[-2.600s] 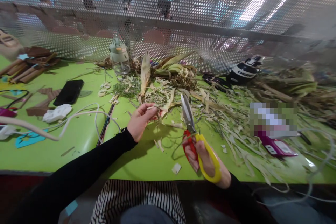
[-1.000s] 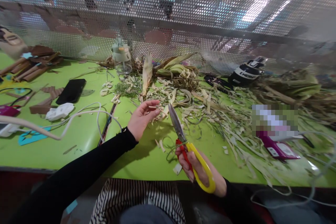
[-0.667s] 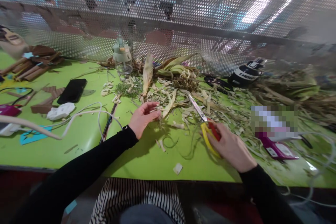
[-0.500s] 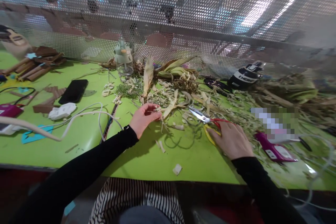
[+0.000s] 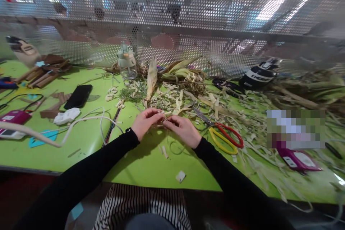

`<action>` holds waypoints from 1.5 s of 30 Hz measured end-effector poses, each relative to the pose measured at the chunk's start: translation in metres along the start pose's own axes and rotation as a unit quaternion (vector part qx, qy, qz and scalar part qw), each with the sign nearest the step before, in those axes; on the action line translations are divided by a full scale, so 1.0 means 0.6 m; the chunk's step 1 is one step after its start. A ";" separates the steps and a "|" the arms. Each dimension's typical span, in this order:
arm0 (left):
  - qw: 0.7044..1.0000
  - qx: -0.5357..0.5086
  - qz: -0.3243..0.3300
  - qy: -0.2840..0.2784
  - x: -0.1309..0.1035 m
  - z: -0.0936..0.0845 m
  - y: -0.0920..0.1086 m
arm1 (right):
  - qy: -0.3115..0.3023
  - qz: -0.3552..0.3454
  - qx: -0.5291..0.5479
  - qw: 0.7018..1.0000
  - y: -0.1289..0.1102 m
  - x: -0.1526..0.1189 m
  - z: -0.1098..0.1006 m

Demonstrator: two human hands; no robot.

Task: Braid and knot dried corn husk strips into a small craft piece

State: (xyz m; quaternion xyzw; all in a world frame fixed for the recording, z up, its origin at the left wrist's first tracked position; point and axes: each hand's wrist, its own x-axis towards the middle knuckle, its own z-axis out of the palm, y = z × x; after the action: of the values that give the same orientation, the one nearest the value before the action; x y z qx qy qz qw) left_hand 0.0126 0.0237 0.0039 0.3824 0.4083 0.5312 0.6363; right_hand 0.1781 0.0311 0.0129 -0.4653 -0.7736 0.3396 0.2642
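My left hand (image 5: 147, 123) pinches a small piece of pale husk (image 5: 165, 115) at the middle of the green table (image 5: 151, 167). Close beside it, my right hand (image 5: 184, 129) has its thumb and fingertips pressed together at the same husk piece. Scissors (image 5: 219, 134) with one red and one yellow handle lie on the table to the right of my right hand, their blades toward the scraps. Beyond my hands is a spread of husk shreds (image 5: 172, 97), with a standing pale husk piece (image 5: 152, 75).
On the left are a black phone (image 5: 78, 96), a white power strip (image 5: 67, 115) and cables. A bottle (image 5: 126, 61) stands at the back; a black bottle (image 5: 260, 74) leans at the right. A magenta device (image 5: 299, 160) lies at the far right.
My right hand has let go of the scissors, which now lie on the table, and has moved left to meet my left hand at the husk piece.
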 end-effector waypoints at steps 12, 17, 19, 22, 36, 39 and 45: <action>0.993 -0.056 -0.078 -0.070 0.007 -0.006 0.011 | 0.009 0.064 0.225 0.972 0.010 -0.004 0.022; 0.993 -0.022 -0.057 -0.097 0.002 0.003 0.004 | 0.033 0.044 0.233 0.971 -0.005 -0.008 0.031; 0.994 -0.022 -0.055 -0.097 0.002 0.003 0.007 | 0.034 0.037 0.229 0.972 -0.011 -0.013 0.035; 0.996 -0.014 -0.059 -0.069 0.007 0.002 0.010 | 0.040 0.031 0.220 0.974 -0.018 -0.021 0.043; 0.988 -0.066 -0.112 -0.085 0.014 0.008 0.041 | 0.079 0.052 0.323 0.942 -0.005 -0.014 0.057; 0.987 -0.069 -0.096 -0.107 0.006 0.013 0.036 | 0.081 0.051 0.339 0.936 -0.008 -0.014 0.054; 0.992 -0.044 -0.067 -0.099 0.018 0.010 0.026 | 0.058 0.066 0.343 0.935 -0.011 -0.017 0.037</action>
State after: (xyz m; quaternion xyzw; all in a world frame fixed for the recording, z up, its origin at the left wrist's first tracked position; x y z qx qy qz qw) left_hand 0.0137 0.0361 0.0197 0.3768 0.3443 0.4644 0.7237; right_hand 0.1626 0.0135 0.0032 -0.4154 -0.5605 0.5738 0.4289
